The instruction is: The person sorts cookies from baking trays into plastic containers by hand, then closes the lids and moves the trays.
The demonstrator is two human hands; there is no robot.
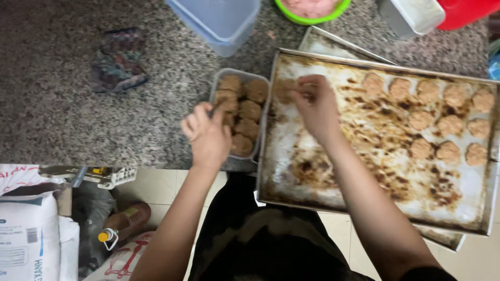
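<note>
My left hand (207,134) grips the near-left edge of a small clear plastic tray (218,82) that is filled with several round brown patties (250,110). My right hand (315,104) hovers over the upper left corner of a large stained metal baking tray (364,192), its fingers pinched on one patty (285,89) near the tray's rim. Several more patties (436,117) lie in rows on the right part of the baking tray. The left part of the tray holds only brown baked-on marks.
On the speckled granite counter (62,119) are a folded patterned cloth (117,60), a clear plastic container (219,21), a green-rimmed bowl (311,10) and a red container (463,10). A second tray (333,46) lies under the baking tray. White sacks (26,229) and a bottle (122,224) stand on the floor.
</note>
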